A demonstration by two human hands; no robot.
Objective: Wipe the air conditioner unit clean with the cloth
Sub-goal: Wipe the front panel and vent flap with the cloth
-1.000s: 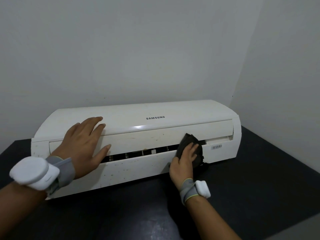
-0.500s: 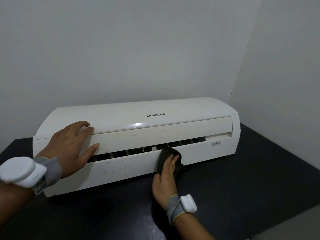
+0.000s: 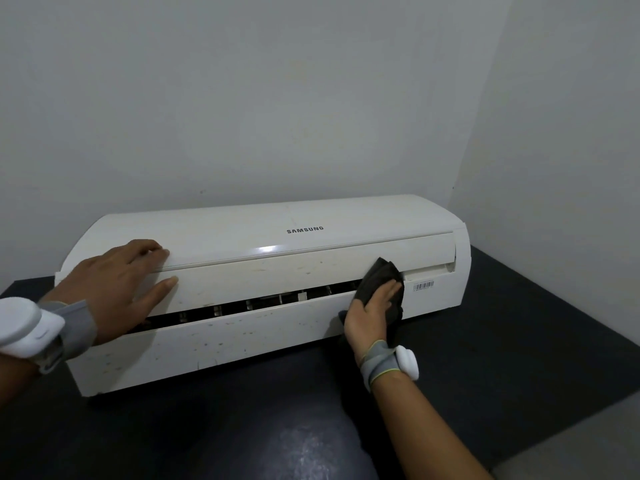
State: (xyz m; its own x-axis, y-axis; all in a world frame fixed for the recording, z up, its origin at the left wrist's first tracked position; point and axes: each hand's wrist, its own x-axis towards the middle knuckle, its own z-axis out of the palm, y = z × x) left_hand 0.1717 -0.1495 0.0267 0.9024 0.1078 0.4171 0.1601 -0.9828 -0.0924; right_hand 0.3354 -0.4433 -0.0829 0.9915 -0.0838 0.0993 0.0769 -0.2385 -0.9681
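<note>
Lying lengthwise on a dark table [image 3: 519, 358] in the corner of two pale walls, the white air conditioner unit [image 3: 242, 230] faces the camera, with its SAMSUNG logo [image 3: 304, 230] on the upper panel and a dark vent slot [image 3: 270, 301] running along the front between two speckled, grubby flaps. The right hand [image 3: 372, 313] lies flat on a dark cloth [image 3: 381, 273], fingers stretched out and pressing it against the right end of the vent slot, just left of a barcode label [image 3: 423, 285]. Part of the cloth sticks up past the fingertips onto the upper flap, and some hangs down beside the hand toward the table (whether the thumb hooks under the fabric cannot be made out). The left hand [image 3: 117, 289] rests on the unit's left end, holding nothing, with its fingers spread over the edge of the upper panel and the thumb on the flap below. Each wrist wears a grey strap carrying a white device [image 3: 407, 362].
</note>
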